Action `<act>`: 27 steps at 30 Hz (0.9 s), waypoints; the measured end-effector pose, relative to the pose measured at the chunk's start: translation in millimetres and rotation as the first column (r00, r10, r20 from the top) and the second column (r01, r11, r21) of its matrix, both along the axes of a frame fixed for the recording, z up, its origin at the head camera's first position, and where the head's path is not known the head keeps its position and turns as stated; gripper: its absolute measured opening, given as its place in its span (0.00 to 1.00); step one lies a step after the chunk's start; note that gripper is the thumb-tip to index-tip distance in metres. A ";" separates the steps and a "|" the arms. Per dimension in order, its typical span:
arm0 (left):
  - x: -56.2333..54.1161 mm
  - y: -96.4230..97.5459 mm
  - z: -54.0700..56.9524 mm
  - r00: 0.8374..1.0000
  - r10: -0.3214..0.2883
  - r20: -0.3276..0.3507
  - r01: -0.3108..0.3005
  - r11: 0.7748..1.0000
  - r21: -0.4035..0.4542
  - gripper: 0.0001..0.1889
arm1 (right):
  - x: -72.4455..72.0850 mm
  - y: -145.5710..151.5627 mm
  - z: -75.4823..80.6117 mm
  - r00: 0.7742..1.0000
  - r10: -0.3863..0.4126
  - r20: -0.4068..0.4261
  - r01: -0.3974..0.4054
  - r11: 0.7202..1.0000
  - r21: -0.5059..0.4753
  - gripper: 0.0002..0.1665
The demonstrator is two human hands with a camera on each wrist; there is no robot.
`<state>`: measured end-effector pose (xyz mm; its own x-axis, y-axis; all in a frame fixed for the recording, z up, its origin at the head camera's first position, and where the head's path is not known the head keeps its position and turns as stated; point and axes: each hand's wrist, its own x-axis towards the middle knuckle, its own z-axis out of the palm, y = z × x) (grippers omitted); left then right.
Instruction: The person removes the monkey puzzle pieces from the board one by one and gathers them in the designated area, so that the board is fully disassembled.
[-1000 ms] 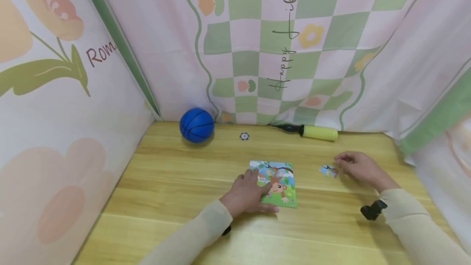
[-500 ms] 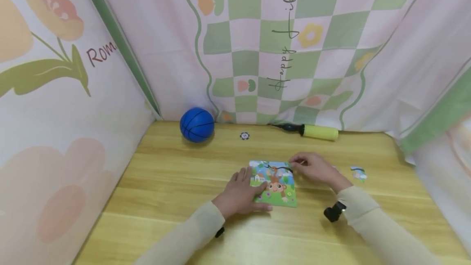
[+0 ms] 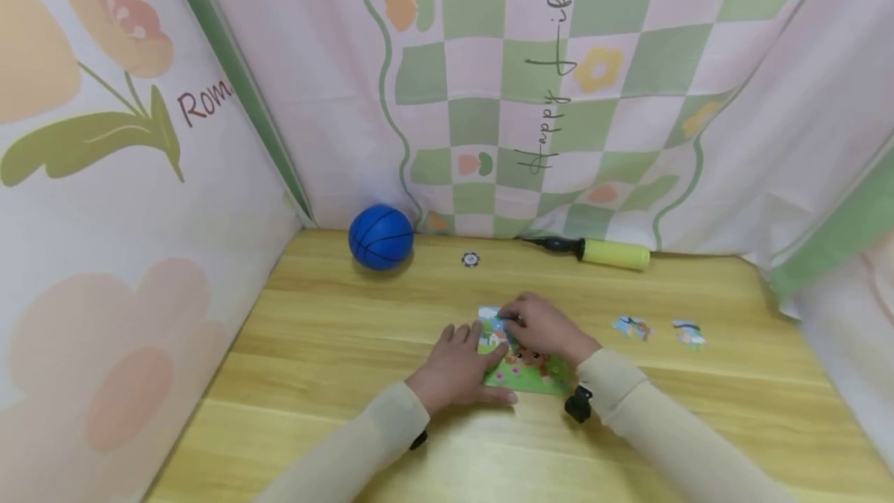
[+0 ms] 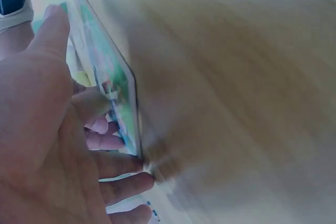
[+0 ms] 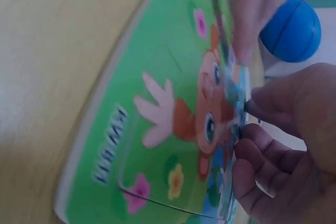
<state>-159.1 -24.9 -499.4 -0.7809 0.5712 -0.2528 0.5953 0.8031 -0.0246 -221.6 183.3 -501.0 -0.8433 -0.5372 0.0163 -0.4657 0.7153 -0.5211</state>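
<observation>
A monkey jigsaw puzzle lies flat on the wooden table, its green lower part facing me. My left hand rests at its left side with fingers extended, the thumb near the lower edge. Over the puzzle's upper part, my right hand has its thumb and fingers curled together, pinching at a puzzle piece mostly hidden by the fingers. The right wrist view shows these fingertips at the far side of the monkey picture. Two loose pieces, one with a branch and brown patch, another with a dark branch, lie to the right.
A blue basketball sits at the back left of the table. Near the back edge are a small round black-and-white disc and a yellow-green hand pump. Patterned curtains enclose the back and sides.
My right hand has moved left from the loose pieces onto the puzzle's upper part, leaving both pieces in view on the table. My left hand stays at the puzzle's left side.
</observation>
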 end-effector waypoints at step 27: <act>-1.8 1.8 0.3 0.999 -0.005 -0.040 0.004 1.000 -0.024 0.49 | -0.4 -8.1 1.3 0.929 -0.168 0.329 0.270 0.917 -0.293 0.18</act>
